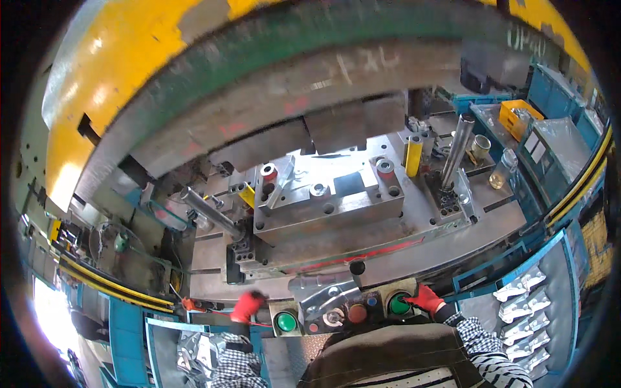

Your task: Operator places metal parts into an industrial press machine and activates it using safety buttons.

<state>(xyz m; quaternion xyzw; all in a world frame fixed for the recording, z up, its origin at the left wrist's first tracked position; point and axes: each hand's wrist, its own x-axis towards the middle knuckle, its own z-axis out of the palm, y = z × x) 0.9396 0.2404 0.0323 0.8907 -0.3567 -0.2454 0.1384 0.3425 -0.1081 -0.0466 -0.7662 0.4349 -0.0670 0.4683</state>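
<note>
My left hand [248, 306], in a red glove, hovers just left of the green push button [285, 321] on the control panel. Its fingers are blurred, and whether they hold anything is unclear. At the panel's other end, my right hand [425, 299], also red-gloved, stretches its fingers onto a second green push button [399, 304]. Between the two buttons a shaped sheet-metal part [330, 296] rests on the panel, beside a red button [357, 313]. Beyond the panel stands the lower die block [330, 216] of a press, with a bright metal top.
The upper die [272, 97] hangs over the lower one. Guide posts [213, 212] [458, 152] rise on both sides. A blue-framed rack [563, 291] at right carries several formed metal parts [524, 310]; a bin of metal parts [194, 355] stands at left. An orange-handled tool [192, 304] lies by the bed edge.
</note>
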